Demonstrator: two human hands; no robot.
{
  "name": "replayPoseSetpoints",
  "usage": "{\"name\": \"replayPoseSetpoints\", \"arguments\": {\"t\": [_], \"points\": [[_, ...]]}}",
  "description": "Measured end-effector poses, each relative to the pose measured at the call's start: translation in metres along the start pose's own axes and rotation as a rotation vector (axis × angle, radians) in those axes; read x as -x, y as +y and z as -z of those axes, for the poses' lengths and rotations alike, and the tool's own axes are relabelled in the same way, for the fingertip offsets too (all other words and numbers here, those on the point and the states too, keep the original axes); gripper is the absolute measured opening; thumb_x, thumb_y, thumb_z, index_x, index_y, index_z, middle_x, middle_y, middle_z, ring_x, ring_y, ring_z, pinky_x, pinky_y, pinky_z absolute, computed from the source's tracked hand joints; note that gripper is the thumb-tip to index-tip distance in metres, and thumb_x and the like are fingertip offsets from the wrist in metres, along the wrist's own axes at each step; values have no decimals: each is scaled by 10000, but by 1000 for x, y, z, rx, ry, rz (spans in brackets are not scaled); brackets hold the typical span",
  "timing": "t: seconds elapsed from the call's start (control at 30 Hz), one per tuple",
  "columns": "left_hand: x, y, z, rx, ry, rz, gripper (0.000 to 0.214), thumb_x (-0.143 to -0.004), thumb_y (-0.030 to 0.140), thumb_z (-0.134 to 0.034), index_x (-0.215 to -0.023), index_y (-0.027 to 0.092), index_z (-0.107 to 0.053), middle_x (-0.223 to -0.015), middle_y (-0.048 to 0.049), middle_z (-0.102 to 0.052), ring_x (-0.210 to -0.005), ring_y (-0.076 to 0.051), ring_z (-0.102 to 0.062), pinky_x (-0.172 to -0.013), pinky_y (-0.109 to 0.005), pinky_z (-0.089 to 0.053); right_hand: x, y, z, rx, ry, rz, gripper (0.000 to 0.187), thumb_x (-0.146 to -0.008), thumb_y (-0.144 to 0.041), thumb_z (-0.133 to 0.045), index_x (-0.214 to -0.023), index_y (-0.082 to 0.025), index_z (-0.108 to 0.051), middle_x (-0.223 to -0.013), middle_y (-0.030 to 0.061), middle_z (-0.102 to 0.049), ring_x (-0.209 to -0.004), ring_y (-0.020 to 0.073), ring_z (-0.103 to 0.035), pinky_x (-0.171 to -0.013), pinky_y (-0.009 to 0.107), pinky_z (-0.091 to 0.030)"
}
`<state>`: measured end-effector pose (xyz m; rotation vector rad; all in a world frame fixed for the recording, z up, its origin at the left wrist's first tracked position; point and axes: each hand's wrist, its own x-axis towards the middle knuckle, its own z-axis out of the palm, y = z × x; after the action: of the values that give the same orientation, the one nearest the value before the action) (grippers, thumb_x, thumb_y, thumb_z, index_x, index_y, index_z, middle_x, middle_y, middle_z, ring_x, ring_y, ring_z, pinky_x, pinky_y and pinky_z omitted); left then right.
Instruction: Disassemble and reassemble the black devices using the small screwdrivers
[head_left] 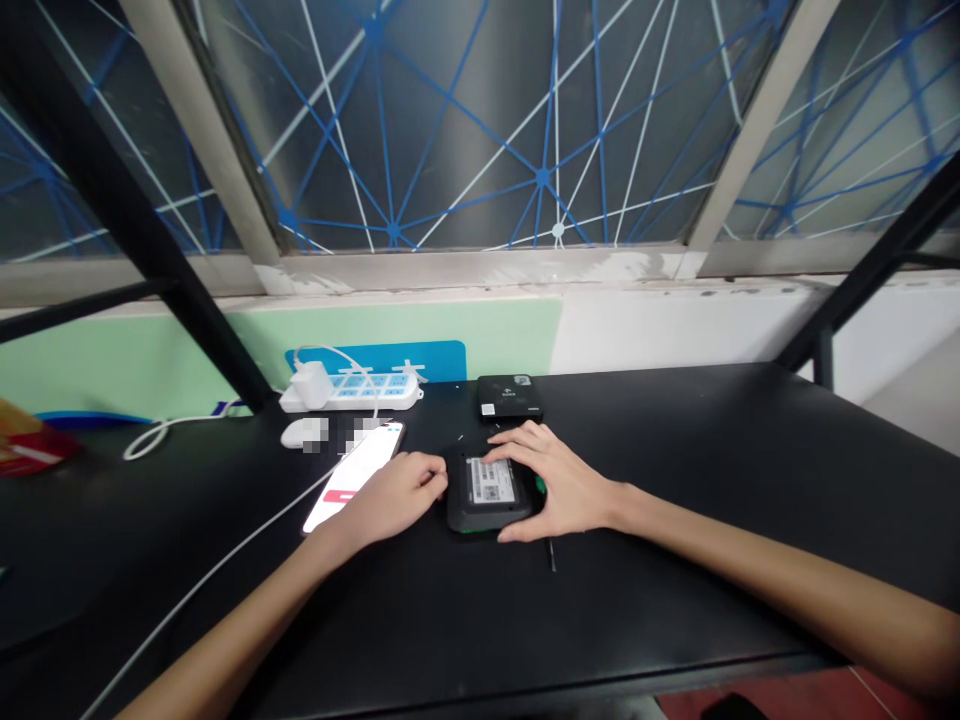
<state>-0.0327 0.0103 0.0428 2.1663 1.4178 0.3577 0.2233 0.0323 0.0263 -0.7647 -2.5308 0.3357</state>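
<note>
A flat black device casing (pixel 463 510) with a white barcode label (pixel 491 481) lies on the black table. Bits of green show at its right and near edges. My right hand (pixel 559 480) spans its right side, fingertips on the far part and thumb at the near edge. At the left edge, my left hand (pixel 401 492) is closed, its fingers curled against the casing's side; whatever they pinch, if anything, is hidden. Behind the casing lies a second flat black piece (pixel 510 398) with small stickers. A thin dark strip (pixel 552 556) lies beside my right thumb.
A lit phone (pixel 360 478) lies left, partly behind my left forearm. Farther back are a white mouse-like object (pixel 301 433) and a power strip (pixel 352 393) with a plugged-in charger (pixel 311 384). A white cable (pixel 225 555) crosses the table. Black posts (pixel 217 330) flank the window wall.
</note>
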Motion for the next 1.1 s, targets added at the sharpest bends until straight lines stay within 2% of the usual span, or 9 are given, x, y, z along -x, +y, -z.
{"name": "replayPoseSetpoints", "arguments": {"t": [0.37,0.63,0.8,0.97,1.03,1.1], "points": [[1,-1,0,3,7,3,201,-810,196,-422,-654,205,-549,-629,10,-595,-617,-172,-569,-587,-264,-346,0,5,-1,12,19,58,774,-585,-669,-786,-1200,-238,-599,-1316,123,-573,-1122,303,-522,-1011,504,-375],[2,1,1,-31,12,8,219,-824,197,-421,-651,208,-554,-611,22,-586,-606,-161,-559,-573,-258,-329,0,5,1,44,-14,97,765,-664,-678,-733,-1252,-213,-578,-1340,138,-568,-1152,310,-508,-1022,513,-376],[2,2,1,-101,97,74,214,-849,208,-415,-662,210,-520,-619,19,-587,-609,-168,-547,-553,-267,-294,1,5,2,43,-34,95,696,-742,-638,-691,-1277,-211,-567,-1376,142,-547,-1208,313,-504,-1049,524,-385],[2,3,-2,-195,190,115,214,-878,241,-427,-682,214,-509,-591,19,-550,-596,-181,-519,-547,-283,-257,2,1,0,-3,-59,96,666,-851,-517,-635,-1396,-171,-470,-1441,155,-500,-1340,276,-454,-1130,467,-359],[2,5,-3,-221,211,114,180,-884,244,-433,-737,217,-532,-576,24,-530,-592,-184,-519,-549,-286,-254,2,-1,-1,8,-84,98,710,-871,-511,-611,-1454,-158,-408,-1480,159,-459,-1381,272,-418,-1155,462,-335],[3,7,-5,-236,232,99,141,-898,252,-427,-896,219,-564,-559,38,-515,-585,-188,-528,-551,-284,-266,2,-2,-2,31,-117,93,741,-885,-524,-585,-1480,-136,-376,-1501,167,-427,-1401,272,-393,-1167,454,-322]]}}
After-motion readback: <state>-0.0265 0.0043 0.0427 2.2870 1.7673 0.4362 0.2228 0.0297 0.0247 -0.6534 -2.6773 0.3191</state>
